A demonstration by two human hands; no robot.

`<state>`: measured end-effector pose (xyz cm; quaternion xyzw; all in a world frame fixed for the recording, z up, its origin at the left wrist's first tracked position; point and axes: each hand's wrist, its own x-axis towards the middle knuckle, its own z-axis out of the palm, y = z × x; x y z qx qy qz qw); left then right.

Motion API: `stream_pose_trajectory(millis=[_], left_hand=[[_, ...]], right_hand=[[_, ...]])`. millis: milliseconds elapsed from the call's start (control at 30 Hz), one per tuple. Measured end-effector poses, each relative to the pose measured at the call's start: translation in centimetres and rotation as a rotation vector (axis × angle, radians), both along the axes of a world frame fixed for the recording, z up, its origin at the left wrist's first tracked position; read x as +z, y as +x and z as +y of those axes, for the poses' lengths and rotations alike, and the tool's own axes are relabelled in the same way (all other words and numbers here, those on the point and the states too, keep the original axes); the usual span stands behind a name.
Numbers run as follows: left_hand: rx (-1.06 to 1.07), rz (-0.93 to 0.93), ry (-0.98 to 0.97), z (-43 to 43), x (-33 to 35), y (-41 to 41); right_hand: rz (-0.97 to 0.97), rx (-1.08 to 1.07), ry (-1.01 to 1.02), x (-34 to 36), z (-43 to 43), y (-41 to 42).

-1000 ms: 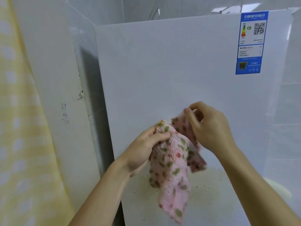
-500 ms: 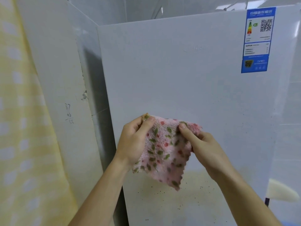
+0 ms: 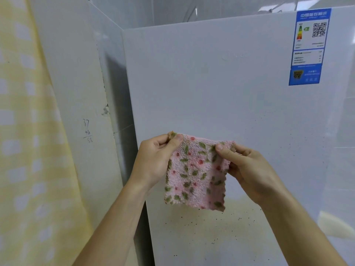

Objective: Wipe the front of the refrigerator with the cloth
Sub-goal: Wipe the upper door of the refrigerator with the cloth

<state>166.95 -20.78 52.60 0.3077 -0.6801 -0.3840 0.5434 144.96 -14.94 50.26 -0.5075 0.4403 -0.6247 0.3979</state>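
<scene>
Pinched with curled fingers (image 3: 175, 140) of the left hand (image 3: 153, 162) at one top corner and of the right hand (image 3: 249, 169) at the other. Held the cloth (image 3: 194, 175) spread flat, hanging before the refrigerator (image 3: 211, 89) front, probably to ready a flat face for wiping the dark specks (image 3: 239, 219) low down.

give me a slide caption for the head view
Left hand and right hand pinch a pink cloth by its top corners before the speckled refrigerator

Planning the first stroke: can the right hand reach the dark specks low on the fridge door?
Probably yes: nothing lies between the right hand and the specks on the refrigerator just below it, though the left hand also pinches the cloth.
</scene>
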Motion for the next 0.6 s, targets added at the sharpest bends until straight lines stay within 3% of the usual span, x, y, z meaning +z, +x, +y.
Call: stream_pose_trajectory(millis=[133, 300, 433, 533, 600], left_hand=[[0.127, 0.001, -0.059, -0.3, -0.5, 0.0], [0.115, -0.030, -0.026, -0.6, -0.4, 0.4], [0.027, -0.148, -0.106, -1.1, 0.0, 1.5], [0.223, -0.213, -0.275, -1.3, -0.3, 1.2], [0.369, -0.203, -0.386, -1.4, -0.5, 0.6]], right_hand=[[0.017, -0.321, -0.096, 0.0, 0.2, 0.9], [0.180, -0.217, -0.251, -0.3, 0.2, 0.3], [0.370, -0.440, -0.351, -0.1, 0.0, 0.6], [0.580, -0.720, -0.439, 0.4, -0.7, 1.2], [0.593, -0.837, -0.487, 0.6, -1.3, 1.8]])
